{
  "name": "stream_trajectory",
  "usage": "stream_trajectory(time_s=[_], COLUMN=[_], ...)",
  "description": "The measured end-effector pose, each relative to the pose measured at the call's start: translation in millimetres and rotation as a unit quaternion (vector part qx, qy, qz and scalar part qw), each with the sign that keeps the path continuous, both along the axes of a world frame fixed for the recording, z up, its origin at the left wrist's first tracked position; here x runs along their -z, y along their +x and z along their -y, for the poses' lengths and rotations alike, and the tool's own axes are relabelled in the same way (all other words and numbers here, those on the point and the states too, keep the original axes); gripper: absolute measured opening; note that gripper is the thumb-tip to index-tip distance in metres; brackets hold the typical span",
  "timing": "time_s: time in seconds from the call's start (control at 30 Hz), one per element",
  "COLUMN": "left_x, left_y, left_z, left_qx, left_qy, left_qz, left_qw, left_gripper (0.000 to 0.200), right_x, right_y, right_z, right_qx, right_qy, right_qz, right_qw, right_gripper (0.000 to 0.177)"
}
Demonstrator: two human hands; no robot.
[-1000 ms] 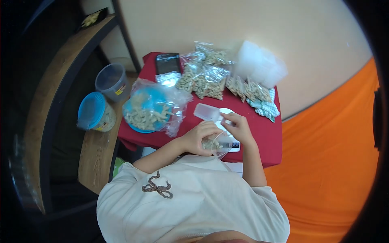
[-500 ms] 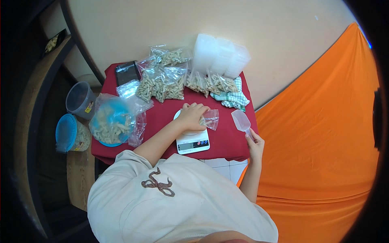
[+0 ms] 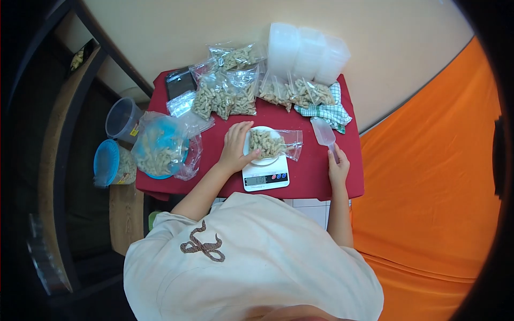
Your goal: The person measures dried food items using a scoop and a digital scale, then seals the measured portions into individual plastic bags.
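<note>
A small clear bag of pale, stick-shaped snacks lies on the round plate of a white kitchen scale, its bare end reaching past the plate to the right. Lit digits show on the scale's display. My left hand is open at the left of the plate, fingers spread and thumb right by the bag's lower edge. At the table's right side my right hand is closed around the handle of a clear plastic scoop, whose bowl points away from me.
Filled bags of snacks stand along the back, beside white plastic containers and a checked cloth. At left are a large open bag over a blue basin, an open tub and a blue-lidded jar.
My left hand has let go of the small bag and drawn back to the left, leaving the bag on the scale. The right hand still grips the scoop. The view has shifted slightly.
</note>
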State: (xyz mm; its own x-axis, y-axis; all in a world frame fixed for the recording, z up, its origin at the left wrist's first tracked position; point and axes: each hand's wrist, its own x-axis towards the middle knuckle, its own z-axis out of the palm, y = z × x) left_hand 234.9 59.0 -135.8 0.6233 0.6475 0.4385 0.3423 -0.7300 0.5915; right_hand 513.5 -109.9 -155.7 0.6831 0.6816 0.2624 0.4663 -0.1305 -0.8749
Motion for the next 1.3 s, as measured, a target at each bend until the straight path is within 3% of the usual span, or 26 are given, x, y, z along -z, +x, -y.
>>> stream_trajectory(time_s=[0.23,0.63,0.77,0.93,1.03,1.13,1.23,1.3], left_x=[39,40,41,40,33,3,-30,-31], left_y=[-23,-22,-22,-22,-15,-3,16,29], left_z=[7,3,2,2,2,6,11,12], left_qx=[-0.066,-0.079,-0.069,-0.056,-0.06,-0.025,0.026,0.03], left_qy=[-0.041,-0.116,-0.123,-0.159,-0.085,-0.045,0.043,0.067], left_qz=[0.056,0.096,0.106,0.166,0.172,0.146,-0.082,-0.126], left_qw=[0.995,0.985,0.984,0.972,0.98,0.988,0.995,0.989], left_gripper=[0.064,0.053,0.053,0.053,0.056,0.069,0.094,0.095], right_x=[31,12,12,-32,-70,-99,-111,-117], right_y=[-1,-13,-8,5,2,-12,-20,-23], right_z=[-15,-11,-4,28,38,33,24,18], right_qx=[0.027,0.014,0.012,-0.099,-0.148,-0.19,-0.2,-0.207], right_qy=[0.08,0.0,0.039,-0.023,-0.09,-0.127,-0.192,-0.194], right_qz=[0.019,0.039,0.027,0.034,0.081,0.114,0.196,0.244], right_qw=[0.996,0.999,0.999,0.994,0.982,0.967,0.941,0.927], right_gripper=[0.031,0.029,0.029,0.027,0.029,0.028,0.027,0.027])
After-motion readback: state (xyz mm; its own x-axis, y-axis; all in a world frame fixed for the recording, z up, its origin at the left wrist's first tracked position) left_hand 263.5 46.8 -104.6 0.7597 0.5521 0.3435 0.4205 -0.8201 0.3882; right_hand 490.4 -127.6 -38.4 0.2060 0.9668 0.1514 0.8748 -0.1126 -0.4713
